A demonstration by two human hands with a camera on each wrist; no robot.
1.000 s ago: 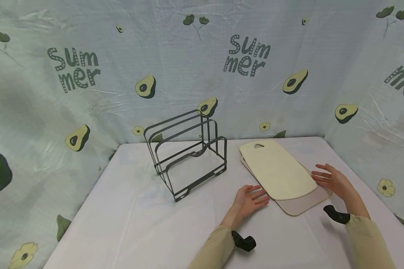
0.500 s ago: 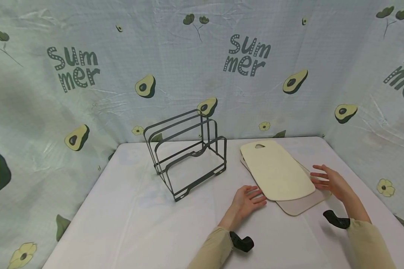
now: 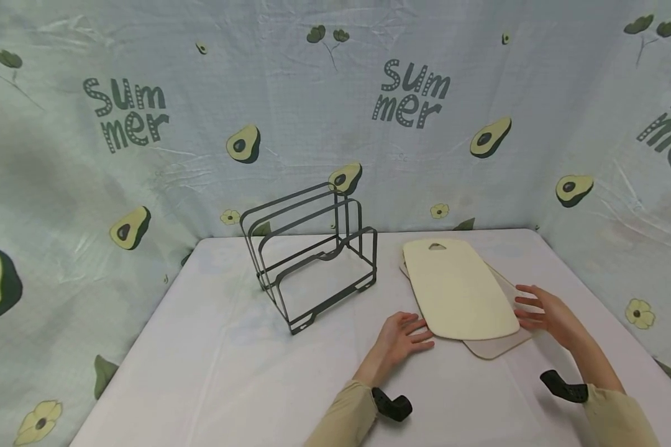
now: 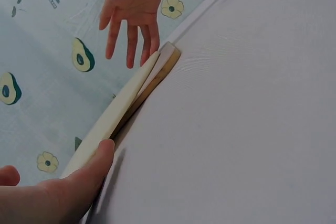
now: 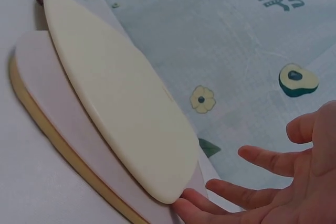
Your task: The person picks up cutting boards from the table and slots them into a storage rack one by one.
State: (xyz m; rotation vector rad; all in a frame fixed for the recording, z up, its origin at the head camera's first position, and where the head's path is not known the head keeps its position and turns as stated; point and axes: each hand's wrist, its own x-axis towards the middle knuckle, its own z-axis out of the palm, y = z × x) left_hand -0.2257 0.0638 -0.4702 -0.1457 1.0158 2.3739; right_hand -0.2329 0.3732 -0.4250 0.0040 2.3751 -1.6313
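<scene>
A cream cutting board (image 3: 460,288) with a small handle hole lies over a second, pinkish cutting board (image 3: 500,345) that has a wood-coloured edge. The upper board is turned at an angle to the lower one. Beside its left edge is my left hand (image 3: 401,341), fingers spread and palm facing the board. My right hand (image 3: 549,315) is at the opposite edge, and in the right wrist view its lower fingertips (image 5: 188,203) touch the cream board's edge. In the left wrist view, my left thumb (image 4: 100,158) overlaps the cream board's edge; contact there is unclear.
A dark wire rack (image 3: 313,261) with several upright loops stands left of the boards on the white-covered table (image 3: 212,372). Behind and at the sides hangs a cloth (image 3: 291,74) printed with avocados and lettering. Each wrist carries a black device (image 3: 391,405).
The cream board has turned slightly clockwise and slid toward me over the lower board, its near end shifting left. My left hand has moved left and nearer; my right hand has come slightly nearer.
</scene>
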